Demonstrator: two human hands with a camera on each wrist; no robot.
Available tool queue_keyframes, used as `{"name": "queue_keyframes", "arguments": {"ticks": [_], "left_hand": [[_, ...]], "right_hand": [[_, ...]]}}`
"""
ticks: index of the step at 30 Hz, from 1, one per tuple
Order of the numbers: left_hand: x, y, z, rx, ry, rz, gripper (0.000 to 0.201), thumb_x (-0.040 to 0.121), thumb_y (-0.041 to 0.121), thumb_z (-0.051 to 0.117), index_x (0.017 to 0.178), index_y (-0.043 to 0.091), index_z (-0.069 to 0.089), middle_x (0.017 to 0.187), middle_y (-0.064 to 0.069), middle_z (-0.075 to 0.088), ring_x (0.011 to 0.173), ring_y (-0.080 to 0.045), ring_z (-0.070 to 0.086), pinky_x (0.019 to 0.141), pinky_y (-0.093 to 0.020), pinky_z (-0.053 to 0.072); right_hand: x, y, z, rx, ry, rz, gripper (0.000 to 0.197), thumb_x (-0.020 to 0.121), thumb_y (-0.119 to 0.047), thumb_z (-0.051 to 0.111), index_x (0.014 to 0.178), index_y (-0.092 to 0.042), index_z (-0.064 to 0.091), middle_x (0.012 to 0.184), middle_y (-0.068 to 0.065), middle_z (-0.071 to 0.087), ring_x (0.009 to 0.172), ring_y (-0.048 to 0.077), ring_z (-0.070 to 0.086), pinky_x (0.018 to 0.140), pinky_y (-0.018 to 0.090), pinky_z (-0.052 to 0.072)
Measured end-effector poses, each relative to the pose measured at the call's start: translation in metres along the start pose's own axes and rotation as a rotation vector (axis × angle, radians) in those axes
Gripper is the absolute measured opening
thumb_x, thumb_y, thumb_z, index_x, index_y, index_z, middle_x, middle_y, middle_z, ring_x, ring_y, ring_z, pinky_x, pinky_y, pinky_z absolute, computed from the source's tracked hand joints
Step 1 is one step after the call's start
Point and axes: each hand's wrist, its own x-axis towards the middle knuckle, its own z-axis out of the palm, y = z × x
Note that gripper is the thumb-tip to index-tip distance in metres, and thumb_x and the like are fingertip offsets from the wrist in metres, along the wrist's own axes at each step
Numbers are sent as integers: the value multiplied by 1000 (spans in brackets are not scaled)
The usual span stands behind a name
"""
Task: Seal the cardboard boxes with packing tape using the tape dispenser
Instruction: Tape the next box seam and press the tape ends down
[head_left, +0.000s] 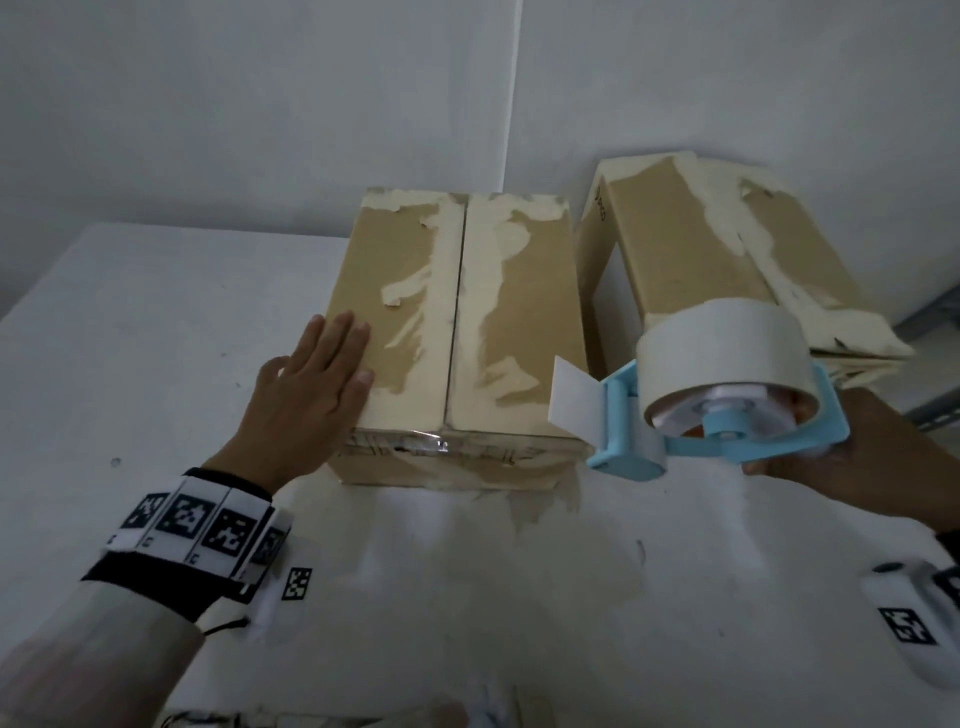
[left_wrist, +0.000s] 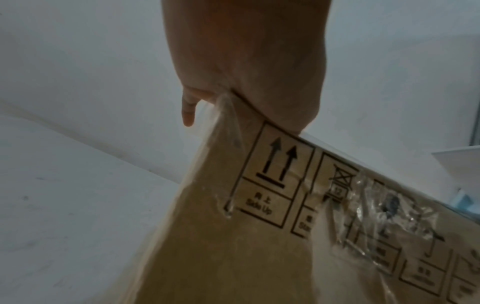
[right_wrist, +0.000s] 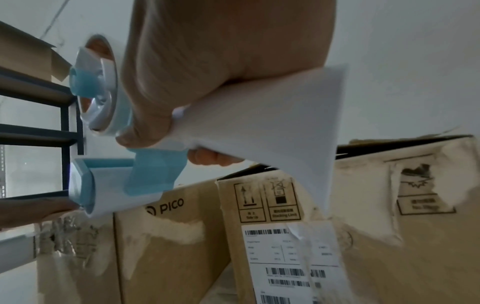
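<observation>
White bench (head_left: 156, 322) carries the brown cardboard box (head_left: 467, 312); left hand (head_left: 306, 379) lies flat, fingers together, steadying it. Right hand (head_left: 852, 447) grips the blue tape dispenser (head_left: 722, 415) beside it: best start its loose tape tab over the box's centre seam.

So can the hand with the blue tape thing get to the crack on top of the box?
Probably yes. The right hand holds the blue tape dispenser just beside the brown cardboard box; its centre seam lies bare, the left hand resting off to one side.

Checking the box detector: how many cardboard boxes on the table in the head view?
2. One box at centre, the left hand flat on its top. A second box tilted to its right, behind the tape dispenser. More may sit out of frame.
</observation>
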Motion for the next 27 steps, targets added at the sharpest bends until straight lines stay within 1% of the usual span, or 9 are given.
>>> {"name": "queue_keyframes", "arguments": {"ticks": [3, 5, 7, 9, 11, 14, 17, 22, 27], "left_hand": [[0, 0, 1, -10, 9, -12, 71, 86, 48, 8, 143, 12, 30, 153, -10, 26, 141, -31, 22, 96, -49, 40], [0, 0, 1, 0, 11, -12, 70, 87, 47, 9, 143, 11, 31, 151, -11, 28, 140, -32, 24, 94, -49, 41], [1, -1, 1, 0, 7, -10, 71, 86, 47, 8, 143, 11, 31, 152, -11, 27, 141, -32, 23, 94, -49, 41], [2, -2, 1, -9, 7, -9, 74, 84, 49, 5, 145, 12, 26, 154, -9, 22, 142, -30, 19, 97, -49, 39], [3, -5, 0, 0, -10, -9, 76, 82, 51, 2, 145, 14, 22, 155, -7, 18, 143, -27, 15, 99, -47, 36], [8, -9, -5, 11, -49, 7, 79, 80, 53, 0, 146, 14, 21, 155, -6, 16, 144, -24, 14, 101, -51, 34], [15, -12, -17, 76, -160, -53, 86, 71, 58, -11, 148, 24, 7, 158, 3, 3, 146, -16, 3, 110, -49, 16], [9, 47, -17, 154, -167, 61, 94, 73, 63, -23, 147, 22, 17, 157, -2, 12, 145, -22, 10, 109, -59, 11], [9, 103, 10, 126, -245, 62, 86, 66, 52, -20, 146, 25, -11, 157, 5, -15, 144, -17, -14, 111, -59, 2]], "right_hand": [[-3, -4, 1, -6, -50, -48, 48, 43, -68, 77, 84, -46, 64, 80, -8, 71, 78, 16, 68, 73, 47, 56], [-5, -4, 4, -25, -46, -81, 57, 43, -75, 71, 86, -38, 64, 81, -1, 70, 78, 18, 68, 71, 42, 57], [-7, 0, 12, -58, -39, -107, 60, 41, -81, 64, 87, -43, 62, 84, -11, 69, 75, 6, 66, 64, 20, 56], [-9, 4, 20, -27, -32, -104, 57, 38, -84, 62, 87, -55, 58, 88, -23, 67, 77, -1, 64, 61, 11, 52], [-11, 6, 26, 12, -46, -89, 57, 38, -83, 63, 88, -56, 57, 91, -24, 66, 78, -3, 64, 61, 12, 53], [-10, 7, 33, -3, -67, -99, 58, 47, -77, 67, 94, -43, 59, 92, -12, 68, 83, 5, 66, 71, 33, 58], [-10, 7, 43, 8, -70, -134, 55, 50, -74, 67, 94, -42, 60, 94, -10, 68, 86, 10, 67, 76, 39, 57], [-12, -1, 49, 40, -69, -154, 54, 50, -76, 63, 96, -50, 57, 100, -18, 66, 87, 2, 65, 73, 25, 56], [-10, -19, 48, -11, -104, -164, 28, 64, -48, 70, 85, -60, 56, 86, -33, 65, 81, -7, 62, 66, 7, 47]]}}
